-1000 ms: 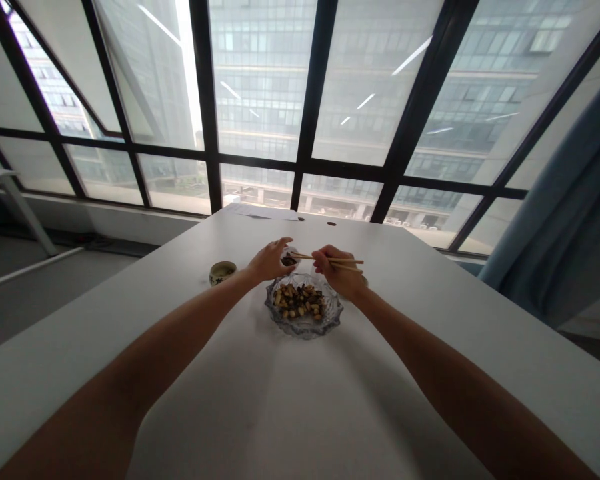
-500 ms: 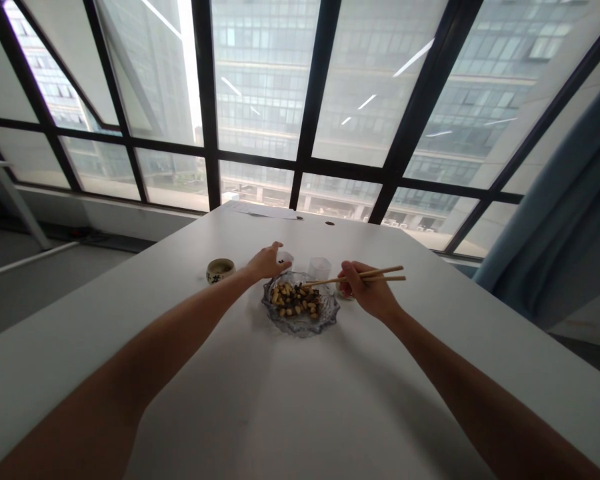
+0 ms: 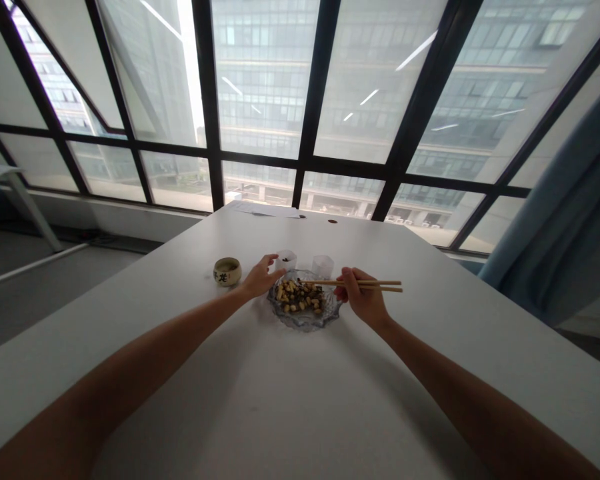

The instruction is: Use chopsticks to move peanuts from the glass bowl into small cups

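Note:
A scalloped clear glass bowl [image 3: 305, 323] holds peanuts and dark bits [image 3: 297, 298]. My right hand [image 3: 363, 293] grips wooden chopsticks [image 3: 380, 285] at the bowl's right; their tips lie over the food. My left hand [image 3: 263, 275] is at the bowl's upper left, thumb and fingers apart, beside a small clear cup [image 3: 286, 261] with dark bits in it. Whether the fingers touch that cup, I cannot tell. A second clear cup [image 3: 323, 266] stands behind the bowl. Left of my left hand sits a small beige pot [image 3: 227, 272] with dark characters.
The white table [image 3: 300, 400] reaches toward large dark-framed windows. White papers [image 3: 265, 210] lie at its far edge, near two round holes. A blue curtain [image 3: 560, 213] hangs at the right. Another table's leg [image 3: 37, 210] shows at the far left.
My left hand has drawn back slightly to the left, uncovering more of the cup with dark bits. The chopsticks have moved a little left and lie nearly level. The view has shifted slightly.

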### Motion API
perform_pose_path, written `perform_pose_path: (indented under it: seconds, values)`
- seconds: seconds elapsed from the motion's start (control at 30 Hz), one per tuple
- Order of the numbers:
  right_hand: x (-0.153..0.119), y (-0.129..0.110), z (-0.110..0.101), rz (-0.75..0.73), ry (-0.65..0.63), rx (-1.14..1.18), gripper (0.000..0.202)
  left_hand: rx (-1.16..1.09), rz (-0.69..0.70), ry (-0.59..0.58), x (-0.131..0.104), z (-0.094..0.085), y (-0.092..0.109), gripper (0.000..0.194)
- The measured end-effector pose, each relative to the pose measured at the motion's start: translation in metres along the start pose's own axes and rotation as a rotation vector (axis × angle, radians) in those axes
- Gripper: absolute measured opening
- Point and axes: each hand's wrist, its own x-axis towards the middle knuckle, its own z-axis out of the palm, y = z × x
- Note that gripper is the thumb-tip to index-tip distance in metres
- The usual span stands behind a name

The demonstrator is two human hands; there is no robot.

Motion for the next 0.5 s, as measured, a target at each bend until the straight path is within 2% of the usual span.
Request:
perform_pose_path:
  seconds: [0.1, 0.23, 0.5]
  values:
    - [-0.002, 0.004, -0.002, 0.123, 0.113, 0.172, 0.061, -0.114, -0.06, -0.004, -0.011, 0.002, -0.001, 0.056]
    - [-0.01, 0.01, -0.009, 0.274, 0.21, 0.319, 0.065, -0.149, -0.111, -0.025, -0.023, 0.002, 0.0, 0.053]
    - [-0.047, 0.007, -0.018, 0.306, 0.236, 0.367, 0.062, -0.017, -0.033, -0.033, -0.034, 0.0, 0.007, 0.039]
